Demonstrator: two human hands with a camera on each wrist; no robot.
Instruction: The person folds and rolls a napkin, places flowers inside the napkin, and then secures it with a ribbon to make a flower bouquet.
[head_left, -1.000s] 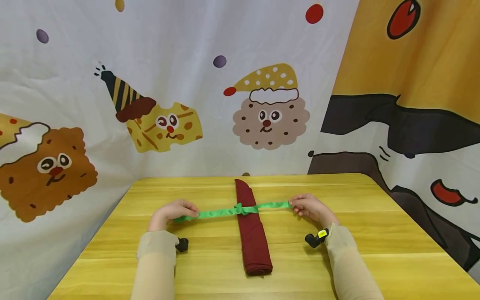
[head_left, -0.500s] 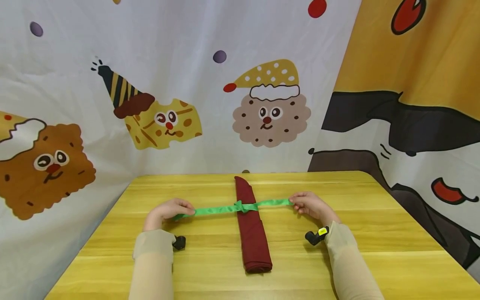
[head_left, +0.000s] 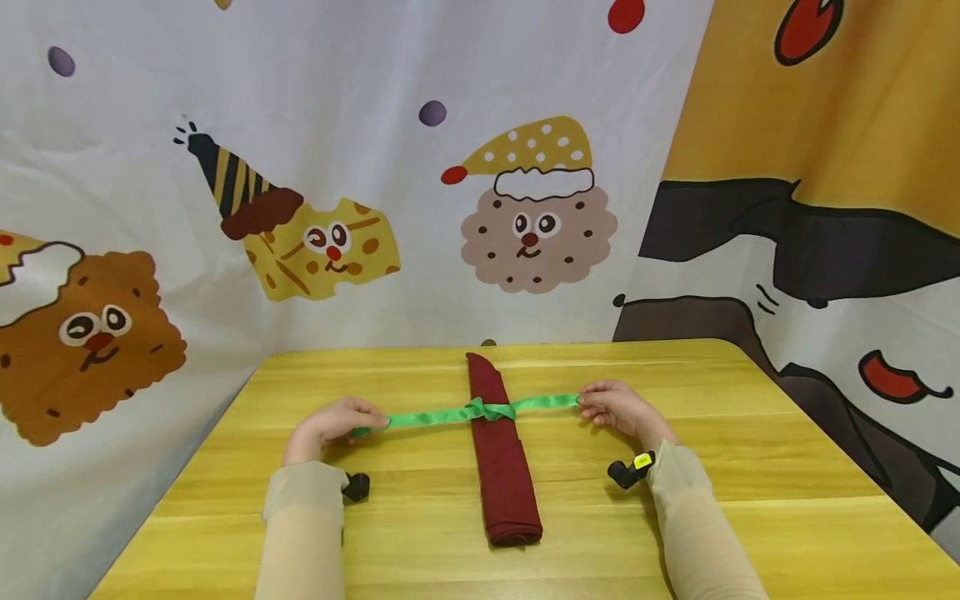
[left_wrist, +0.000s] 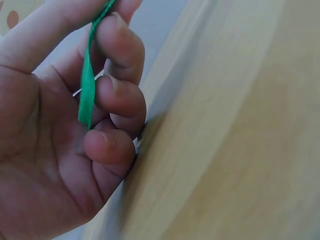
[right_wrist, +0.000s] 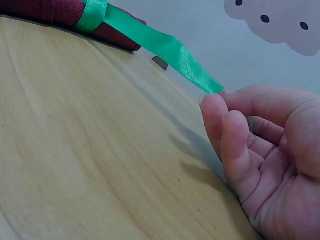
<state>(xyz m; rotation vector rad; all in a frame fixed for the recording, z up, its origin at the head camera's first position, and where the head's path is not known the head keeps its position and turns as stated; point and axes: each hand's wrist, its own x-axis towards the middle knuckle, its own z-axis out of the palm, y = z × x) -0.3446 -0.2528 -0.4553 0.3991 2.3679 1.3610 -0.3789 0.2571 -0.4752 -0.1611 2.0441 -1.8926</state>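
A dark red cloth (head_left: 510, 483), rolled into a long narrow bundle, lies lengthwise on the table. Around its upper part goes a green satin ribbon (head_left: 427, 418), crossed in a knot on top of the cloth. My left hand (head_left: 333, 425) pinches the ribbon's left end between thumb and fingers; in the left wrist view a short ribbon tail (left_wrist: 87, 95) hangs by the curled fingers. On the other side my right hand (head_left: 622, 410) pinches the right end with thumb and fingertips. Both ribbon ends stretch out nearly straight from the knot, raised off the table.
The wooden table (head_left: 405, 542) has its far edge against a white curtain (head_left: 360, 75) printed with cartoon biscuits and cheese. A black wrist camera (head_left: 356, 487) sits at the left cuff, another black camera (head_left: 628, 472) at the right cuff.
My left hand has drawn slightly outward to the left with its ribbon end. The right hand keeps nearly the same place. The head view has shifted a little.
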